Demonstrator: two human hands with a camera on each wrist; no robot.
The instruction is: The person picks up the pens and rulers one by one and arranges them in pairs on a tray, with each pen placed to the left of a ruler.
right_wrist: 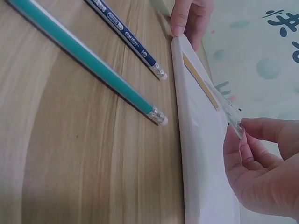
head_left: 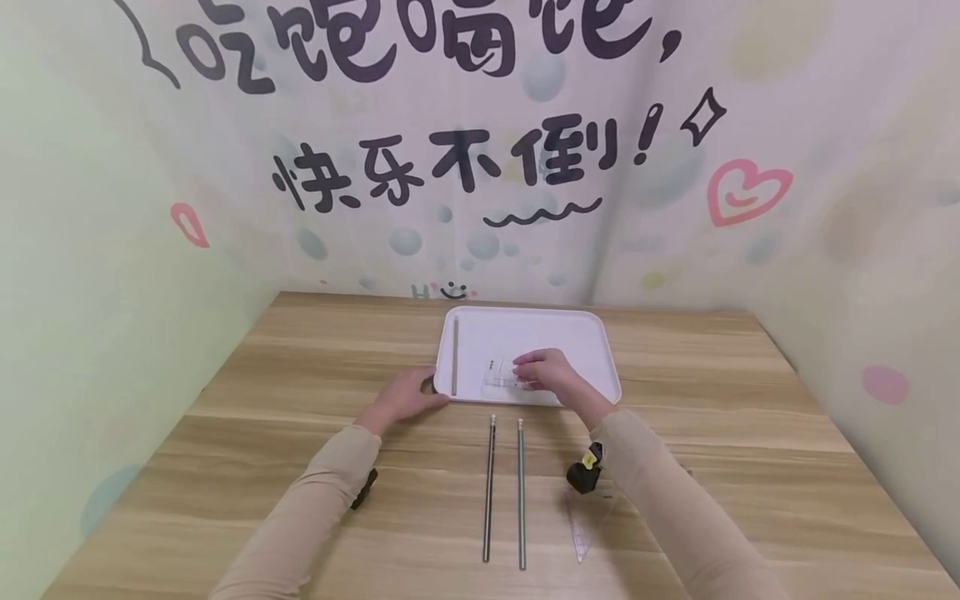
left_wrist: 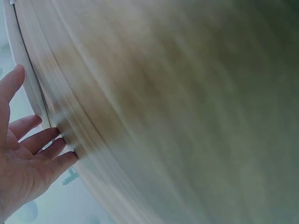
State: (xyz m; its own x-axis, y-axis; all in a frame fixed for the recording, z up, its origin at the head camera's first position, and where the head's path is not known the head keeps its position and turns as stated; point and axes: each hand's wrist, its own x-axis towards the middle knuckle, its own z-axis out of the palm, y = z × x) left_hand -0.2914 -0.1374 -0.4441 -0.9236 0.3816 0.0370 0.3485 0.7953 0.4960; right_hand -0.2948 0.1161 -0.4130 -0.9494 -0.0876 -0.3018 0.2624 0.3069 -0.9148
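Note:
A white tray (head_left: 540, 329) lies by the wall at the back of the table. My left hand (head_left: 405, 393) touches its near left corner, thumb on the front rim and the other fingers along the left side. Over the tray's near half, my right hand (head_left: 550, 372) pinches a thin clear plastic piece (head_left: 498, 375) with small black print, seen edge-on in the right wrist view (right_wrist: 229, 108). Its exact kind is unclear. A slim yellow-brown stick (head_left: 455, 357) lies along the tray's left side. In the left wrist view the fingers (left_wrist: 41, 140) look relaxed, spread from the thumb.
In front of the tray lie a dark blue pencil (head_left: 490, 492) and a green pencil (head_left: 522, 500), eraser ends toward it. A clear set square (head_left: 579, 533) lies to their right, partly behind the right forearm. Black wrist gear (head_left: 585, 475) hangs beneath that sleeve.

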